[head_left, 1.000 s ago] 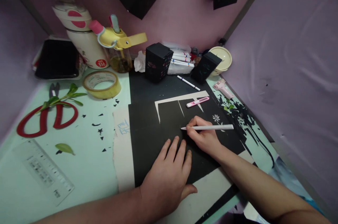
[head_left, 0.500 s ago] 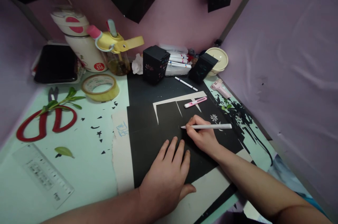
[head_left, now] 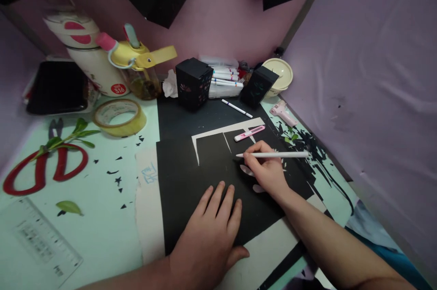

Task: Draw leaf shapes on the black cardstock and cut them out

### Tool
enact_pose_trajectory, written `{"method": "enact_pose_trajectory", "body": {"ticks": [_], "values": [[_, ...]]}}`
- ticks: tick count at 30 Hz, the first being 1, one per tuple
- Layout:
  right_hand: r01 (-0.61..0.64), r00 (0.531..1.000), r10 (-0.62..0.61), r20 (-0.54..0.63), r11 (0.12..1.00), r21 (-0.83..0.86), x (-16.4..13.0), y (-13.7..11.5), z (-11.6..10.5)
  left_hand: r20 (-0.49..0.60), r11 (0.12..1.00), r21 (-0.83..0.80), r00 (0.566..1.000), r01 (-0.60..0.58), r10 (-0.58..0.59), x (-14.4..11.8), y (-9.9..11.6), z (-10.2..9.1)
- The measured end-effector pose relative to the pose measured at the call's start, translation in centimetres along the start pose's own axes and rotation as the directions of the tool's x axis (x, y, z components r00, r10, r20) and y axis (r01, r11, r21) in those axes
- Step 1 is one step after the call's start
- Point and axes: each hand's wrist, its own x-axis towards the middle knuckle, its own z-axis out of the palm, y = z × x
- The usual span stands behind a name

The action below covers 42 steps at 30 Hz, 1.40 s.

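Note:
A large sheet of black paper point(head_left: 191, 176) lies on the pale green table point(head_left: 102, 226). My left hand point(head_left: 208, 231) rests flat on its near edge, fingers spread, holding nothing. My right hand point(head_left: 268, 171) grips a white pen point(head_left: 273, 155), held almost level with its tip pointing left just above the black sheet. White petal-shaped marks point(head_left: 246, 170) show on the paper beside that hand. A cream paper strip point(head_left: 221, 131) and a pink utility knife point(head_left: 249, 133) lie just beyond the pen.
Red-handled scissors point(head_left: 41, 171), a leafy twig point(head_left: 66, 137), a tape roll point(head_left: 119, 117) and a clear ruler point(head_left: 41, 242) lie at left. Two black boxes point(head_left: 194, 83), markers point(head_left: 225, 85), a yellow-lidded bottle point(head_left: 136, 69), a white jug point(head_left: 88, 48) and a cream bowl point(head_left: 282, 76) stand at the back. Purple walls close in on the right.
My right hand has lifted the pen slightly and shifted it away, uncovering white petal marks on the black sheet. My left hand stays flat. The camera has panned a little right.

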Motion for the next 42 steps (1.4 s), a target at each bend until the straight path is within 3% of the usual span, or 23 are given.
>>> {"method": "enact_pose_trajectory", "body": {"ticks": [14,42], "values": [[0.090,0.990,-0.076,0.118,0.988,-0.123,-0.2,0.4,0.1,0.071,0.995,-0.101,0.997,-0.027,0.034,0.3,-1.0,-0.7],[0.106,0.986,-0.078,0.150,0.975,-0.193,0.0,0.1,0.1,0.086,0.994,-0.111,0.996,-0.020,0.030,0.1,-1.1,-0.6]]}}
